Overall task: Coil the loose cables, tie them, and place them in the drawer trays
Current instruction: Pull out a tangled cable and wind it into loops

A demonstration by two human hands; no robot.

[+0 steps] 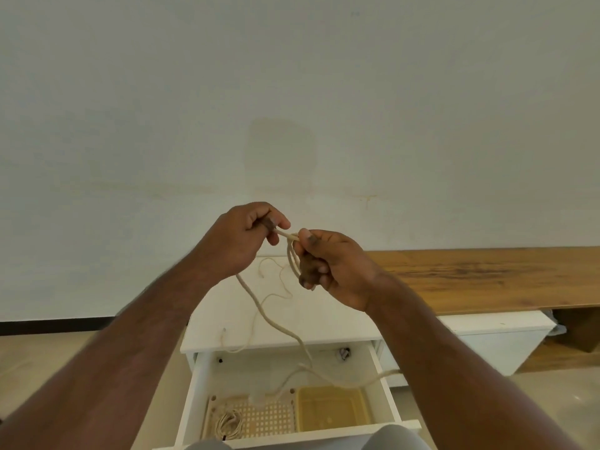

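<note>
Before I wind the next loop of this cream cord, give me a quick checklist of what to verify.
1. Left hand pinches the thick cream cord: ok.
2. Right hand holds the started loops in a firm grip: ok.
3. Loose tail free of snags: not ok, it trails over the white cabinet top and across the open white drawer, passing over its right wall.
4. Translucent yellow tray free for the coil: ok, it looks empty.
5. Perforated cream tray has space: ok, one coiled cord bundle sits at its left end.
6. Tie at hand: cannot tell.
</note>
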